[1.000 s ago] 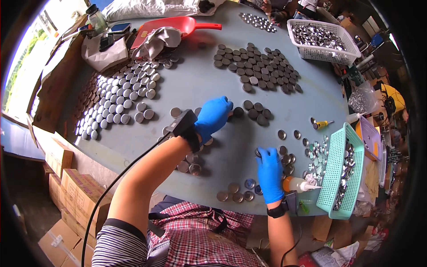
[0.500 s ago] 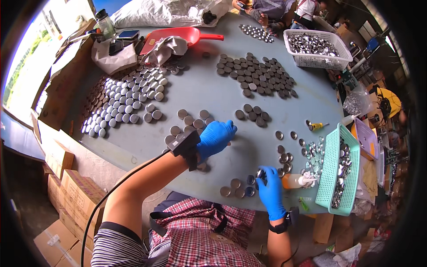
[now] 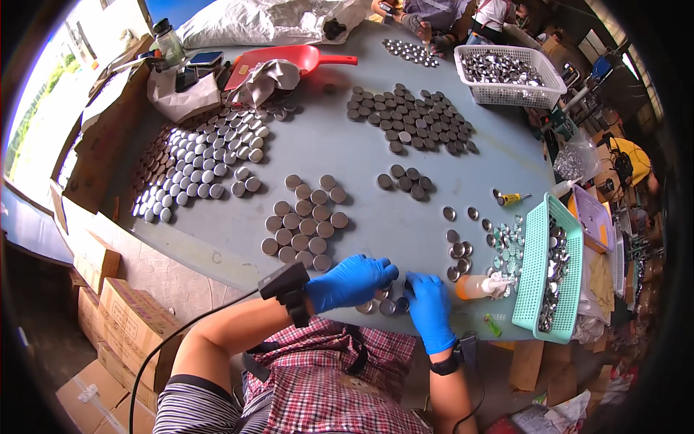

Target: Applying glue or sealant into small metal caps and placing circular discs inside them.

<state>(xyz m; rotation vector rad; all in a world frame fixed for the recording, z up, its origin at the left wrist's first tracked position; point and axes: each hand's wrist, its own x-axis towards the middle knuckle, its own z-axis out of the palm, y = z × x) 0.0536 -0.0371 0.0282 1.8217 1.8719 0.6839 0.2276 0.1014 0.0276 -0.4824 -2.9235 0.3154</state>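
Observation:
My left hand (image 3: pixel 354 281), in a blue glove, reaches over the near table edge with its fingers pressed together; anything in them is hidden. Close by on the right is my right hand (image 3: pixel 431 311), also blue-gloved, with curled fingers and a dark bit at their tips too small to name. Below and between the hands lie several round metal caps (image 3: pixel 387 307), partly covered by the left hand. A group of flat grey round caps (image 3: pixel 300 224) lies just beyond my left hand. Shiny open-side-up caps (image 3: pixel 457 250) stand beyond my right hand, beside an orange-and-white squeeze bottle (image 3: pixel 473 287).
A green basket (image 3: pixel 526 289) of metal parts stands at right, near a yellow screwdriver (image 3: pixel 512 197). More caps (image 3: pixel 195 170) cover the left side; darker ones (image 3: pixel 412 119) lie farther back. A red dustpan (image 3: pixel 307 59) and white basket (image 3: pixel 513 95) stand far off. Another person's hand (image 3: pixel 418 27) is at the back.
My left hand has moved from the grey cap group toward me and rightward, uncovering that group. My right hand has shifted slightly left and nearer. The hands are now close together.

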